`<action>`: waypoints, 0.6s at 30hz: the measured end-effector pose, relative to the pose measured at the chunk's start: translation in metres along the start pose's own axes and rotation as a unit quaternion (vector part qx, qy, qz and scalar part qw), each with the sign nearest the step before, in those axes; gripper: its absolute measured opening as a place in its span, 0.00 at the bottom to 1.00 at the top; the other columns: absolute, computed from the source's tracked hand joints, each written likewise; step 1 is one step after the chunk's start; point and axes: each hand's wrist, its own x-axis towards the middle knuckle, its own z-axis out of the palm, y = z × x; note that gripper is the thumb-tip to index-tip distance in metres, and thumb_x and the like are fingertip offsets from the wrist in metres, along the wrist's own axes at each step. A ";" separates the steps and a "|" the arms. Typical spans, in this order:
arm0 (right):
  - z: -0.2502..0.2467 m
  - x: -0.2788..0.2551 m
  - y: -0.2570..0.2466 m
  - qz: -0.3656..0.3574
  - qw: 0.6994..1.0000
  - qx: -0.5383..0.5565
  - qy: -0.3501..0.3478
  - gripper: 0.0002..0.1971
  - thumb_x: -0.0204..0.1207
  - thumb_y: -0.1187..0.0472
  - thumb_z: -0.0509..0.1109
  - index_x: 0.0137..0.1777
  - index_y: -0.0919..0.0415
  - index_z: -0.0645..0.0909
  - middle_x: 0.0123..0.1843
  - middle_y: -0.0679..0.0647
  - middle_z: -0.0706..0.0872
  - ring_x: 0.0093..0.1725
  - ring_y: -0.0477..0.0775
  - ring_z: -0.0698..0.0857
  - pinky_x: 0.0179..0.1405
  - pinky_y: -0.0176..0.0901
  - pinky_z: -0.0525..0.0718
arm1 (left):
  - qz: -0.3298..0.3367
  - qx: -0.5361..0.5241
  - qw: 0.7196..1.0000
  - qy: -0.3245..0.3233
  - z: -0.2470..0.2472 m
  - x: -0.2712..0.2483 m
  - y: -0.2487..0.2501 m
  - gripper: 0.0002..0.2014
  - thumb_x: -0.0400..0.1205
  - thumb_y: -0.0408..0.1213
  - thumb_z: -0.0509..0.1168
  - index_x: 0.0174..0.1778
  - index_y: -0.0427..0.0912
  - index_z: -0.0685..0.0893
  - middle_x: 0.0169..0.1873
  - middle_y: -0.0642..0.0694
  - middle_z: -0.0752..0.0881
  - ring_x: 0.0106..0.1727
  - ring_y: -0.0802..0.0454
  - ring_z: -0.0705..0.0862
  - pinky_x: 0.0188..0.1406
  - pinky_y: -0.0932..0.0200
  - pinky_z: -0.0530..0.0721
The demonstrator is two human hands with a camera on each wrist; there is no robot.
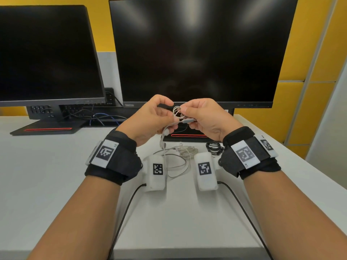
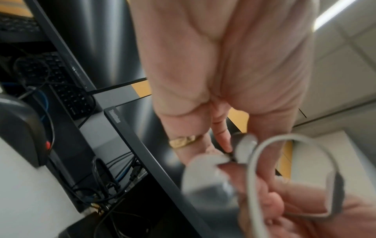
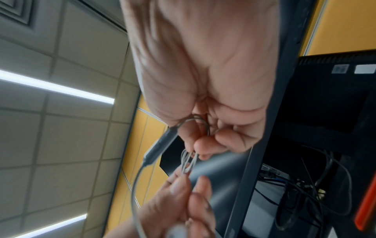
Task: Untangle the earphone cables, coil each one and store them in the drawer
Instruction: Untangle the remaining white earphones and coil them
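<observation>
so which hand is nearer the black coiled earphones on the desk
Right. The right hand is raised just above and left of the black coiled earphones; the left hand is farther left, both pinching the white earphone cable.

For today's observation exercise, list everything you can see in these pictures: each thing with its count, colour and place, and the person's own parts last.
white earphone cable: one, white, held up between both hands, its tail hanging to the desk
loose earphone cable: one, pale beige, lying bunched on the desk below the hands
black earphone cable: one, black, coiled on the desk by the right wrist
monitors: two, black, screens dark, at the back of the desk
desk: one, white
wall panels: yellow, behind the monitors
ring: one, gold, on a finger
wrist straps: two, black with white markers
left hand: pinches the cable
right hand: pinches the cable
</observation>
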 end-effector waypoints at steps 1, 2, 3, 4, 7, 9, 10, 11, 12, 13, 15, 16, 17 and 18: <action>0.000 0.001 0.000 0.001 1.000 0.007 0.011 0.07 0.84 0.63 0.65 0.50 0.61 0.85 0.44 0.57 0.84 0.39 0.49 0.79 0.37 0.39 0.81 | -0.008 0.014 1.000 -0.003 0.000 0.000 0.000 0.16 0.81 0.27 0.68 0.60 0.45 0.73 0.38 0.42 0.87 0.38 0.50 0.88 0.45 0.52 0.87; 0.000 0.002 0.000 0.001 1.000 0.015 0.021 0.07 0.84 0.63 0.65 0.50 0.61 0.85 0.43 0.57 0.84 0.38 0.48 0.79 0.37 0.39 0.80 | -0.015 0.025 1.000 0.003 0.001 0.000 0.000 0.15 0.80 0.27 0.68 0.59 0.44 0.74 0.38 0.41 0.88 0.38 0.50 0.88 0.43 0.54 0.88; -0.001 0.002 0.000 0.001 0.999 0.020 0.031 0.07 0.85 0.64 0.64 0.50 0.60 0.85 0.42 0.56 0.83 0.38 0.48 0.79 0.36 0.38 0.81 | -0.017 0.031 0.999 0.016 0.001 0.000 0.000 0.13 0.81 0.27 0.68 0.57 0.43 0.75 0.38 0.40 0.88 0.37 0.50 0.89 0.40 0.56 0.88; -0.002 0.002 -0.001 0.000 0.999 0.020 0.040 0.08 0.85 0.64 0.64 0.49 0.60 0.85 0.42 0.56 0.83 0.38 0.48 0.79 0.35 0.37 0.81 | -0.013 0.034 0.999 0.031 0.000 0.001 0.000 0.10 0.81 0.28 0.68 0.54 0.42 0.77 0.38 0.39 0.89 0.36 0.51 0.89 0.36 0.58 0.87; -0.003 0.002 0.000 -0.009 0.998 0.010 0.066 0.07 0.83 0.65 0.66 0.49 0.59 0.86 0.40 0.55 0.84 0.37 0.46 0.79 0.35 0.36 0.81 | 0.016 0.033 0.996 0.082 -0.002 0.001 0.001 0.03 0.80 0.28 0.68 0.48 0.37 0.82 0.33 0.40 0.87 0.29 0.56 0.86 0.27 0.64 0.84; -0.003 0.002 0.000 -0.012 0.997 0.016 0.071 0.07 0.82 0.67 0.67 0.51 0.58 0.86 0.42 0.56 0.85 0.38 0.47 0.80 0.36 0.37 0.81 | 0.035 0.039 0.993 0.108 -0.003 0.002 0.001 0.01 0.80 0.28 0.68 0.46 0.36 0.84 0.33 0.41 0.87 0.29 0.58 0.86 0.29 0.65 0.86; -0.003 0.003 0.001 -0.011 0.997 0.022 0.069 0.07 0.82 0.67 0.68 0.51 0.57 0.86 0.43 0.56 0.85 0.40 0.47 0.80 0.36 0.37 0.82 | 0.045 0.049 0.991 0.120 -0.003 0.003 0.000 0.02 0.80 0.28 0.69 0.44 0.38 0.85 0.34 0.42 0.88 0.31 0.58 0.87 0.33 0.65 0.87; -0.003 0.003 0.000 -0.008 0.998 0.030 0.063 0.07 0.81 0.68 0.68 0.52 0.57 0.86 0.45 0.57 0.86 0.41 0.48 0.81 0.36 0.37 0.82 | 0.054 0.063 0.988 0.130 -0.001 0.003 0.000 0.03 0.80 0.29 0.69 0.43 0.40 0.86 0.34 0.43 0.88 0.32 0.58 0.87 0.34 0.66 0.87; -0.003 0.002 0.000 -0.005 0.998 0.042 0.055 0.08 0.81 0.68 0.68 0.53 0.57 0.86 0.45 0.57 0.86 0.42 0.48 0.81 0.37 0.38 0.81 | 0.062 0.079 0.985 0.138 0.000 0.004 -0.001 0.03 0.79 0.29 0.70 0.41 0.41 0.86 0.33 0.44 0.88 0.31 0.59 0.87 0.33 0.66 0.87; -0.003 0.002 -0.001 -0.002 0.997 0.057 0.046 0.08 0.81 0.68 0.68 0.54 0.58 0.86 0.46 0.57 0.85 0.42 0.48 0.81 0.37 0.38 0.81 | 0.066 0.094 0.983 0.146 0.001 0.004 -0.002 0.04 0.79 0.30 0.70 0.41 0.43 0.86 0.33 0.45 0.88 0.30 0.60 0.86 0.31 0.64 0.86; -0.002 0.000 -0.004 0.006 0.995 0.094 0.027 0.08 0.82 0.66 0.67 0.57 0.62 0.86 0.46 0.58 0.85 0.40 0.48 0.80 0.36 0.38 0.80 | 0.071 0.106 0.979 0.156 0.003 0.005 -0.002 0.04 0.79 0.31 0.71 0.40 0.44 0.86 0.32 0.44 0.88 0.31 0.56 0.86 0.34 0.54 0.88; -0.002 -0.001 -0.005 0.012 0.994 0.109 0.022 0.09 0.82 0.64 0.66 0.59 0.64 0.85 0.46 0.59 0.84 0.39 0.49 0.80 0.35 0.37 0.79 | 0.075 0.104 0.979 0.159 0.003 0.005 -0.002 0.04 0.78 0.31 0.71 0.40 0.44 0.86 0.33 0.44 0.89 0.33 0.54 0.87 0.38 0.50 0.89; -0.001 -0.001 -0.006 0.019 0.993 0.115 0.021 0.11 0.83 0.63 0.66 0.60 0.66 0.84 0.47 0.59 0.84 0.39 0.49 0.80 0.34 0.37 0.79 | 0.081 0.100 0.979 0.160 0.003 0.005 -0.002 0.04 0.78 0.30 0.71 0.40 0.43 0.86 0.34 0.43 0.89 0.35 0.51 0.88 0.42 0.49 0.90; -0.001 -0.001 -0.006 0.025 0.993 0.112 0.021 0.12 0.83 0.62 0.66 0.61 0.66 0.84 0.47 0.60 0.84 0.39 0.50 0.79 0.33 0.38 0.78 | 0.087 0.098 0.978 0.159 0.003 0.005 -0.002 0.04 0.78 0.30 0.71 0.40 0.43 0.86 0.35 0.42 0.89 0.37 0.51 0.88 0.44 0.49 0.91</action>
